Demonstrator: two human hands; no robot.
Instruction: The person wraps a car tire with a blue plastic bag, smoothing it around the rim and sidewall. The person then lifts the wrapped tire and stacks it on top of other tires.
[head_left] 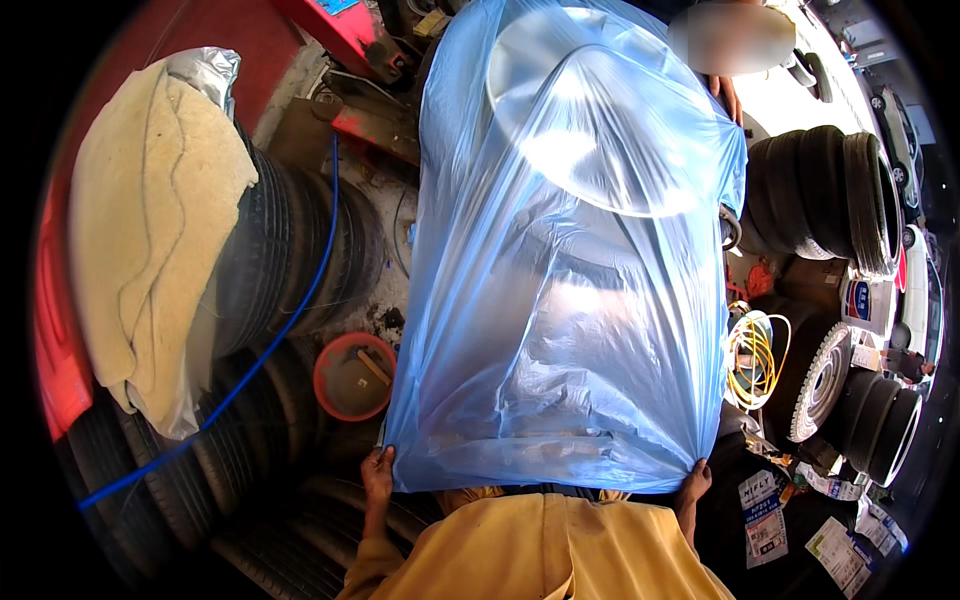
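Note:
A large, thin, see-through blue plastic sheet [640, 330] stretches out in front of me, creased and shiny. Its near left corner is gripped in my left hand [378, 474]. My right hand [694, 482] pinches the near right corner, so the near edge is pulled taut across my front. Through the far half shows a large pale round shape [600, 130]; what it is I cannot make out. A co-worker's hand [728, 98] is beside the far right edge of the sheet.
Stacked tyres stand on the left [265, 240] and right [815, 190]. A beige folded pad [155, 220] lies over the left stack, with a blue hose [310, 295] across it. A red basin [345, 400] and a coiled yellow hose [757, 362] flank the sheet.

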